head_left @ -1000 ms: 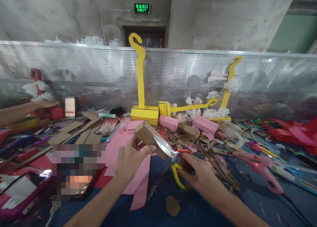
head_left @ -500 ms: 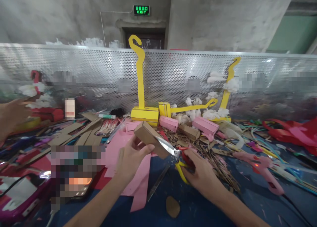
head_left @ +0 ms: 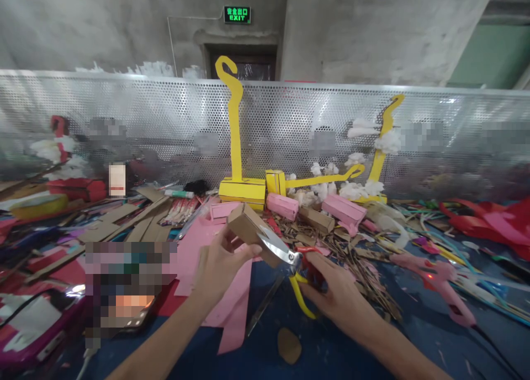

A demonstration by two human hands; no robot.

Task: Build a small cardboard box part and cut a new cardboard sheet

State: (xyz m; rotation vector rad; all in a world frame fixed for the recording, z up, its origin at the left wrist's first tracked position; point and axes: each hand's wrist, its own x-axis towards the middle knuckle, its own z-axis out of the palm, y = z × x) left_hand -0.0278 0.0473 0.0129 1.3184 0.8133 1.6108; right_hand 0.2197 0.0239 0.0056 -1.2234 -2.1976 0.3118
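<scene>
My left hand (head_left: 223, 261) grips a small brown cardboard box (head_left: 244, 224) from its left side, tilted above the table. My right hand (head_left: 337, 280) is closed round the handles of a pair of scissors (head_left: 293, 257), one handle red and one yellow. Their silver blades lie against the box's right part; whether they cut into it I cannot tell. Below the left hand spreads a sheet of pink paper (head_left: 232, 308). A small rounded cardboard piece (head_left: 289, 346) lies in front on the dark blue table.
A pink glue gun (head_left: 445, 283) with a lit red light lies at right. Cardboard scraps (head_left: 368, 275) heap beyond my right hand. Yellow hooked paper shapes (head_left: 235, 131) stand before a perforated metal panel (head_left: 165, 115). A purple case (head_left: 45, 341) is at the left.
The scissors' handles have spread wider, the yellow one swinging down. The box has shifted slightly right. Another person's hand at the far left has gone out of view.
</scene>
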